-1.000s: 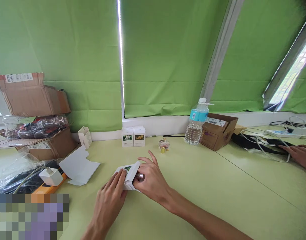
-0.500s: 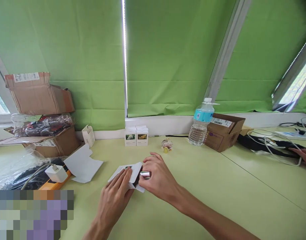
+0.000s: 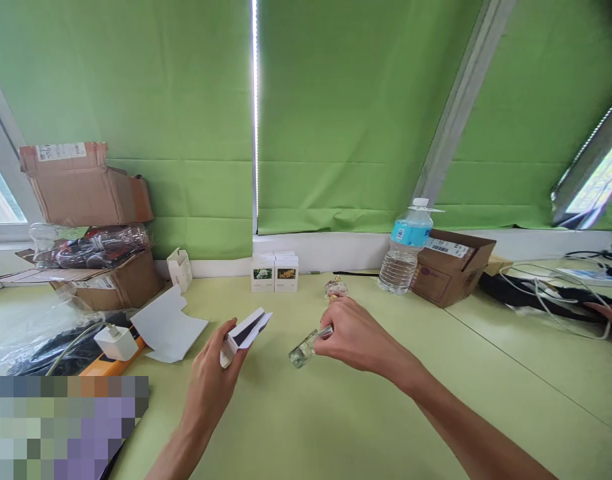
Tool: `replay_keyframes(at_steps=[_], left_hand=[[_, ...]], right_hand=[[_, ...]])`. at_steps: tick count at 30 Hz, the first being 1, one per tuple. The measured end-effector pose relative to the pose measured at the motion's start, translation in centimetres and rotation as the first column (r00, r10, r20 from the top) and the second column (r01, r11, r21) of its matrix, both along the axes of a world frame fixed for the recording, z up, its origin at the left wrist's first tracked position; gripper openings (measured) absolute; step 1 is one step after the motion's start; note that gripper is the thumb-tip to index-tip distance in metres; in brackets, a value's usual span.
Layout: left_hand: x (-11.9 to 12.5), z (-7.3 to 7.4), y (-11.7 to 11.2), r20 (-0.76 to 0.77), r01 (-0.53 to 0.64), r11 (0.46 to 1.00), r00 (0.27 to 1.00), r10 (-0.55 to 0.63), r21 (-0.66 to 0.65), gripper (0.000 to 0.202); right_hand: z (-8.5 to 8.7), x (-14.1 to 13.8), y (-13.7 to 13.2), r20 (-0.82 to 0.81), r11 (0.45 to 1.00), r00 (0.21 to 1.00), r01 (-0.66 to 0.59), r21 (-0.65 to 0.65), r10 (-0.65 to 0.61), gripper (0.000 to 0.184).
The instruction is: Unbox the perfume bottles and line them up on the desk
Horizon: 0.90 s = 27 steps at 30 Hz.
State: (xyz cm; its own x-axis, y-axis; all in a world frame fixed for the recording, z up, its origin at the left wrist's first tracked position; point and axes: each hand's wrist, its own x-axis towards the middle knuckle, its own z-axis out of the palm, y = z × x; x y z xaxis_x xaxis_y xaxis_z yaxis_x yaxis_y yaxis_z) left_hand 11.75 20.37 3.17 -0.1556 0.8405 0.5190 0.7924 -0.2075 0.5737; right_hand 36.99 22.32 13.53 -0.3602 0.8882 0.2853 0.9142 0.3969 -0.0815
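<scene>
- You were in an office-like workroom or packing room; the view did not settle which.
- Green roller blinds (image 3: 136, 93) covered the slanted windows.
- A long pale green surface (image 3: 411, 393) ran beneath them, carrying small white product boxes (image 3: 275, 275) and a water bottle (image 3: 405, 250).
- Opened cardboard cartons (image 3: 86, 187) sat stacked on your left.
- A white charger (image 3: 117, 343), an orange power strip (image 3: 113, 355) and white cables (image 3: 551, 287) showed it was a working space.

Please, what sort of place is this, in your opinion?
It looks like a small packing workspace, though I cannot be sure: opened cardboard shipping cartons stand on a long pale green table, small white product boxes stand by the wall, and the right hand holds a small glass bottle.
</scene>
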Motion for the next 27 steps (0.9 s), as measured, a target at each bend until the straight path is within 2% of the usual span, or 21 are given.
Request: replay_keyframes(at_steps=[2,5,8,11,14,17,21,27], left_hand=[[0.0,0.3,0.2,0.087,0.005,1.000,0.996,-0.002,-0.024,0.046],[-0.6,0.2,0.8,0.128,0.012,0.998,0.992,-0.004,-0.063,0.056],[-1.4,0.3,1.2,0.149,0.027,0.996,0.989,-0.014,-0.085,0.047],[-1.9,1.2,1.2,0.226,0.051,0.991,0.974,-0.022,-0.123,0.036],[-1.8,1.7,1.1,0.277,0.083,0.985,0.960,-0.038,-0.150,0.036],[-1.4,1.0,1.2,0.308,0.169,0.977,0.944,-0.122,-0.132,0.042],[-0.7,-0.9,1.8,0.341,0.299,0.948,0.907,-0.245,-0.114,0.046],[0.1,-2.5,2.7,0.370,0.332,0.934,0.890,-0.266,-0.127,0.047]], right_hand=[[-0.8,-0.1,0.4,0.075,1.000,0.997,0.022,-0.011,-0.021,0.017],[-1.3,-0.6,0.5,0.134,1.000,0.991,0.026,0.009,-0.027,0.014],[-1.3,-1.3,0.0,0.153,1.000,0.988,0.014,0.007,-0.015,0.018],[-1.5,-2.1,-0.6,0.178,1.000,0.984,-0.029,0.009,0.027,0.016],[-1.8,-2.9,-1.0,0.225,0.998,0.972,-0.070,-0.006,0.070,0.013],[-2.1,-3.5,-1.3,0.252,0.996,0.964,-0.086,-0.008,0.085,0.013],[-2.5,-4.3,-1.3,0.252,0.992,0.961,-0.122,0.025,0.112,0.013],[-3.4,-5.8,-0.8,0.192,0.989,0.972,-0.143,0.043,0.132,0.016]])
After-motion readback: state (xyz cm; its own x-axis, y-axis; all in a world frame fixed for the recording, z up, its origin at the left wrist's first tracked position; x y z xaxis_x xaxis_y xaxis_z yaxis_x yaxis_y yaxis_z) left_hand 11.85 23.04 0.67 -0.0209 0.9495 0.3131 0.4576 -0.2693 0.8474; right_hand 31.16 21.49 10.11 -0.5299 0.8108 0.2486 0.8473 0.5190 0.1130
